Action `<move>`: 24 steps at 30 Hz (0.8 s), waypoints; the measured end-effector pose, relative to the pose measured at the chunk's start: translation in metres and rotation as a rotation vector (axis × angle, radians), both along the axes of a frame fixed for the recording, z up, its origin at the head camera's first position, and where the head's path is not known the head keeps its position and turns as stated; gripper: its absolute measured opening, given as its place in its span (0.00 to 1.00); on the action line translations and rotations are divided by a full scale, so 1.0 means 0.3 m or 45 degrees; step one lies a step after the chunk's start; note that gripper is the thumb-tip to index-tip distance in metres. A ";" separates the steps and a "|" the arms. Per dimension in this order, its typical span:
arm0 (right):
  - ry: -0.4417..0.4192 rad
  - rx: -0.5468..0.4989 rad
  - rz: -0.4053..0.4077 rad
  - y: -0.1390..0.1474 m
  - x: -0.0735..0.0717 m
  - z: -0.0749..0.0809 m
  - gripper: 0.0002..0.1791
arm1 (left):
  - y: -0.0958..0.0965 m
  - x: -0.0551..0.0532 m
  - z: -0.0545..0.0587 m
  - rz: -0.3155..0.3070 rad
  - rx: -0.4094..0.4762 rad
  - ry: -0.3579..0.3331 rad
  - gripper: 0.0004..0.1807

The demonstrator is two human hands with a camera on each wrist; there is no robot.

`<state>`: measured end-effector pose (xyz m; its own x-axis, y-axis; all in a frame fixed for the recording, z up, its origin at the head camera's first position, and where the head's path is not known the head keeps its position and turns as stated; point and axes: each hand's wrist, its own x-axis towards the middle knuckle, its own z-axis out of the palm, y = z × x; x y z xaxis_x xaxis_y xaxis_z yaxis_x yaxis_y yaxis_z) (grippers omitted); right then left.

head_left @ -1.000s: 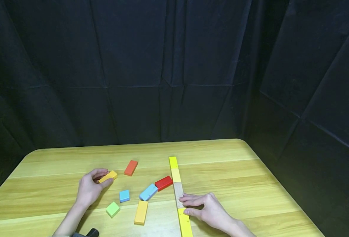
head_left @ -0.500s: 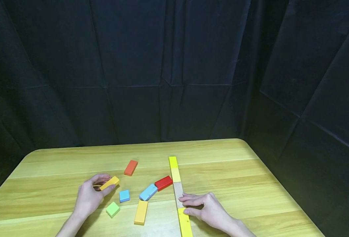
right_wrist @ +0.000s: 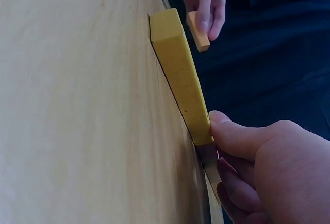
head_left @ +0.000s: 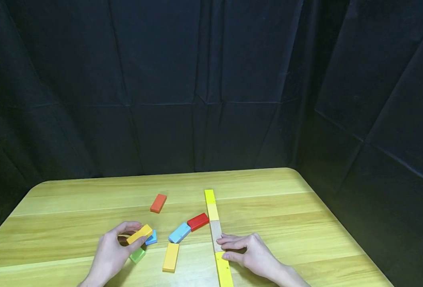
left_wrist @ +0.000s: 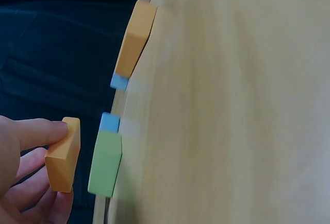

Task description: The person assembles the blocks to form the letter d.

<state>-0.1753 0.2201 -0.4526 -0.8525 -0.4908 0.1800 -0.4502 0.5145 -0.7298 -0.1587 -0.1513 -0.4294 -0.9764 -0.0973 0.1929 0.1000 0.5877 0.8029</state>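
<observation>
Between thumb and fingers my left hand pinches an orange block, raised above the table in the left wrist view. Partly behind that hand lie a green block and a small blue block. On the right, my right hand rests against a straight row of blocks. Its thumb touches the near yellow block, and its fingertips touch the greyish block. Farther along the row come a pale yellow block and a bright yellow block.
A red block sits against the row's left side, with a light blue block at its other end. Another orange block lies nearer, an orange-red block farther back. Dark curtains hang behind the wooden table.
My left hand has carried the orange block rightward and toward the near edge, now partly covering the green and small blue blocks. My right hand and the row stay put.
</observation>
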 end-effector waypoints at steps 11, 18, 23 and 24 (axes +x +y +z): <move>-0.008 -0.004 0.009 -0.002 -0.002 0.001 0.17 | 0.063 0.080 0.004 -0.036 0.004 0.064 0.16; -0.014 -0.006 0.008 -0.004 0.000 0.001 0.17 | 0.089 0.117 0.002 -0.062 -0.029 0.041 0.16; -0.004 -0.004 0.012 -0.003 -0.002 -0.001 0.17 | 0.093 0.142 -0.005 -0.067 -0.082 -0.042 0.17; -0.004 -0.004 0.013 -0.002 -0.002 -0.002 0.17 | 0.092 0.144 -0.008 -0.079 -0.081 -0.051 0.17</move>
<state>-0.1759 0.2195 -0.4531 -0.8481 -0.4989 0.1787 -0.4530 0.5076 -0.7329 -0.1154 -0.1236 -0.4318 -0.9872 -0.0252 0.1578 0.1067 0.6314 0.7681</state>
